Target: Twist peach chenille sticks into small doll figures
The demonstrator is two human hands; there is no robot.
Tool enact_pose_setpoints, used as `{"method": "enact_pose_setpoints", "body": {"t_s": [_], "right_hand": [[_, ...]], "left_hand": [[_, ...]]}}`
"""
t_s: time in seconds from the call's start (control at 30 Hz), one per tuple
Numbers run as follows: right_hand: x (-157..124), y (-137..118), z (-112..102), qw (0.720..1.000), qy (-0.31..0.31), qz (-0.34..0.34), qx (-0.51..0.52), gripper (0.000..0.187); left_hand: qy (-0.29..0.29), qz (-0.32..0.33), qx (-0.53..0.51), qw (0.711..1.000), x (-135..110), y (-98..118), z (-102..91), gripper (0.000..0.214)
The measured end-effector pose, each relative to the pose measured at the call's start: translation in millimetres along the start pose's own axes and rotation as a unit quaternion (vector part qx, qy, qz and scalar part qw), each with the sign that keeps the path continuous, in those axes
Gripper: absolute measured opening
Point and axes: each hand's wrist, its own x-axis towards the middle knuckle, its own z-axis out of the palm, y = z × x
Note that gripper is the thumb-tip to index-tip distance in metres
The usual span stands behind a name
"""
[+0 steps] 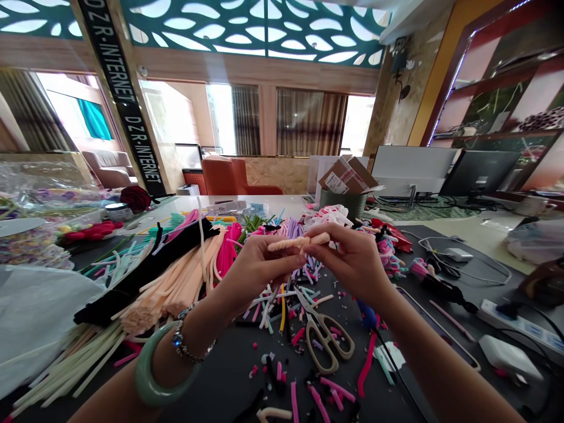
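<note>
"Peach chenille stem (287,243): where's it at?"

"Held up over the dark worktop (207,390), approx. mid-view, btwn the person's two hands. Fuzzy, w/ a short end sticking out on the R."

"State of each hand?"

"L hand (259,261), the one w/ the green bangle (147,370): thumb & fingers pinched on the stem. R hand (352,255): thumb & fingers pinched on it too, nr the other end. Hands v. close together."

"Containers?"

"Dark green pot (352,207) at the back, w/ a brown cardboard box (348,175) tilted at its mouth; can't tell how deep it sits. Pale tray on the L w/ red fuzzy pcs. (90,232) in it. Small jar (117,211) nr that, contents too small to tell."

"Bags?"

"White plastic bag (44,323) at the L edge, contents unclear. White-and-red bag (328,216), crumpled, in front of the pot. Another bag (535,241) far R, contents unclear too."

"Nearest the hands, on the worktop?"

"Scissors (326,336), tips pointing away from the person, among cut bits in pink, white, black etc. Peach bundle (185,270) to the L, beside a black bundle (145,273)."
</note>
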Motion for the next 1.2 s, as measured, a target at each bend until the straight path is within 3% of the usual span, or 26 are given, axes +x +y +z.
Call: {"method": "enact_pose_setpoints", "body": {"t_s": [0.33,0.47,0.73,1.03,1.2], "right_hand": [[1.5,-3.0,3.9,0.993,-0.037,0.058,0.097,0.013],[0.0,-2.0,8.9,0.985,-0.039,0.075,0.149,0.014],[1.0,-6.4,13.6,0.943,-0.064,0.135,0.296,0.018],[-1.4,-7.6,17.7,0.89,-0.098,0.183,0.407,0.017],[-3.0,-9.5,16.2,0.864,-0.127,0.189,0.449,0.016]], "left_hand": [[-0.024,0.008,0.052,0.998,-0.2,9.6,-5.4,0.015],[-0.053,-0.018,0.048,0.997,0.5,12.9,-9.2,0.011],[-0.117,-0.047,0.046,0.991,-0.3,21.3,-18.4,0.009],[-0.144,-0.003,0.066,0.987,-4.1,31.0,-20.2,0.015],[-0.187,0.043,0.057,0.98,-3.3,24.3,-23.5,0.02]]}}
